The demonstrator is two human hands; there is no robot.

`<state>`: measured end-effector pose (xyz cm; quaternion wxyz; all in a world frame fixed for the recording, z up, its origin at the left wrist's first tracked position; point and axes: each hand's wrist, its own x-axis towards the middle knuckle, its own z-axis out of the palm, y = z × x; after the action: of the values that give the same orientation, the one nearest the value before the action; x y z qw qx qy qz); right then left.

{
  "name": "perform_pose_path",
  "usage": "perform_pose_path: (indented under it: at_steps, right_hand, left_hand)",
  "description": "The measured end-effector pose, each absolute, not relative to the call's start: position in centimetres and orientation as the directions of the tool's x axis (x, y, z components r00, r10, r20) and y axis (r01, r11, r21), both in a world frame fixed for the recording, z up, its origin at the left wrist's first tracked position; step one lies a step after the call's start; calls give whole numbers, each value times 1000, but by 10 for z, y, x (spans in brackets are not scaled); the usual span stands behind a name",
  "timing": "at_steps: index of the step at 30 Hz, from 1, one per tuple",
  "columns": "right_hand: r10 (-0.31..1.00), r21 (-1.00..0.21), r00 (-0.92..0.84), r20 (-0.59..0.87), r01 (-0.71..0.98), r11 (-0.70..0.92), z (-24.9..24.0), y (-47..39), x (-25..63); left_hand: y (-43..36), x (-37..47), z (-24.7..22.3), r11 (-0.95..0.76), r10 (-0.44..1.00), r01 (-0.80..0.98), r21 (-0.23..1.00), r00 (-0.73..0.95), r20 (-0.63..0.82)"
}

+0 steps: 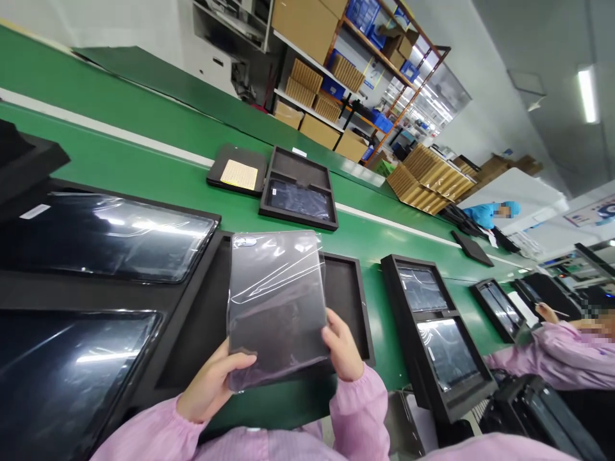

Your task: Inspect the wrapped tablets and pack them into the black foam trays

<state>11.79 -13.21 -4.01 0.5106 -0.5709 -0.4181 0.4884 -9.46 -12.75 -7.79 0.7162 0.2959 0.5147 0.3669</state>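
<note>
A dark tablet (276,294) in clear plastic film is held up in front of me, its back with the camera bump facing me. My left hand (216,378) grips its lower left corner, thumb lying on the film. On the right edge, low down, my right hand (342,346) has its fingers and thumb closed on it. Behind the tablet, and partly hidden by it, lies a black foam tray (353,282). To the left, a larger black tray holds a film-wrapped tablet (110,237) and another wrapped tablet (67,378).
A green conveyor bench (365,237) runs across. Farther back stand a half-filled tray (300,168) and a dark stack with a yellow paper (239,174). Right, a tray (439,326) holds two tablets. Co-workers sit at the right, one in a pink sleeve (552,352). Shelves with cartons (317,131) stand behind.
</note>
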Motion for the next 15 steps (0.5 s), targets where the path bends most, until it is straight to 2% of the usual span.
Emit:
perform_pose_path:
  at_steps: [3,6,9,12,15]
  right_hand:
    - [973,-980,121,-198,-36,-195,-37,-141,116]
    - [958,-980,211,-196,-14,-198,-23,-149,132]
    - [933,-983,327,-152,51,-178,-2,-161,155]
    - [891,-959,452,-42,232,-163,19,-172,168]
    - [841,-847,531,104,490,-205,33,-177,172]
  left_hand:
    - [-125,-94,-79,675,736,-283,681,320,-596]
    - [-122,-92,-81,649,726,-229,726,470,-502]
    - [-119,-91,-87,592,775,-328,736,481,-409]
    - [-116,-94,-95,574,792,-382,724,483,-373]
    - [-113,-99,-101,576,767,-339,744,539,-349]
